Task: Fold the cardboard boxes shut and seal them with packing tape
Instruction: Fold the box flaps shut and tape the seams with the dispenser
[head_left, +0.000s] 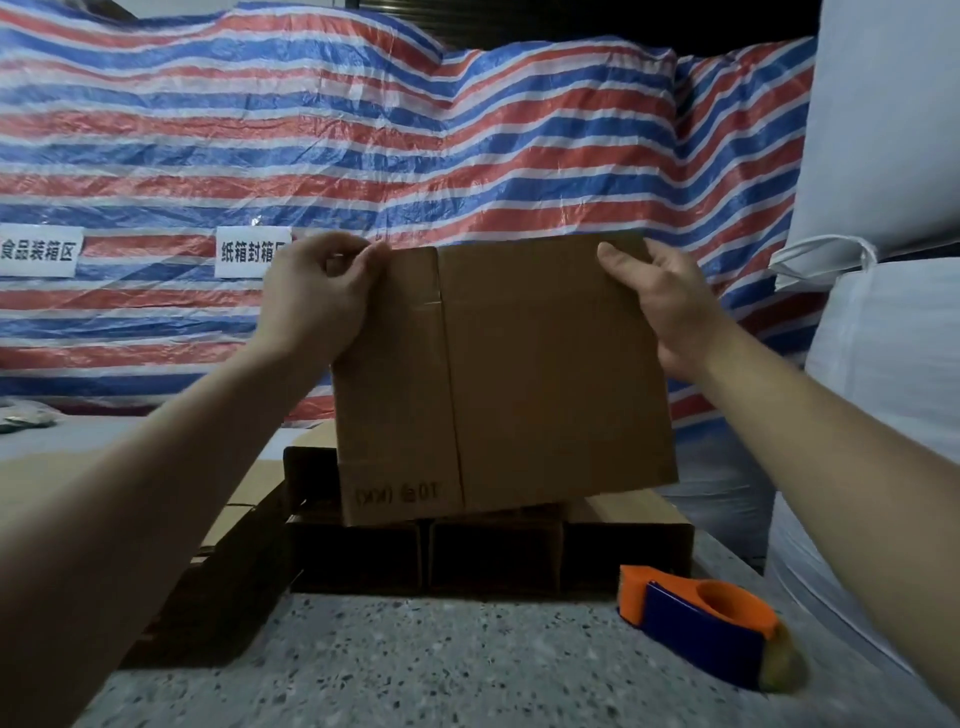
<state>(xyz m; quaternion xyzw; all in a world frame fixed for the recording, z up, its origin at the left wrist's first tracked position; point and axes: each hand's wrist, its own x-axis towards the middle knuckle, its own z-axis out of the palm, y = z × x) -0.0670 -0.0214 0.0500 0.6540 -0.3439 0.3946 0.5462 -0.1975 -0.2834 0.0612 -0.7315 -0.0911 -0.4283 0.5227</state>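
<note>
With the left hand (317, 296) and right hand (660, 301) each gripping a top corner of the flattened cardboard box (498, 379) held upright above the table (415, 660), squaring it open evenly (tape dispenser (706, 629) waiting nearby) should keep creases true.

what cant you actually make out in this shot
- Head view: the second white paper sign on the striped tarp is partly covered by the left hand.
- The far face of the flat brown cardboard box is turned away; the right hand has its fingers hidden behind it.
- The stacked dark cardboard boxes are in shadow; their number is unclear.
</note>
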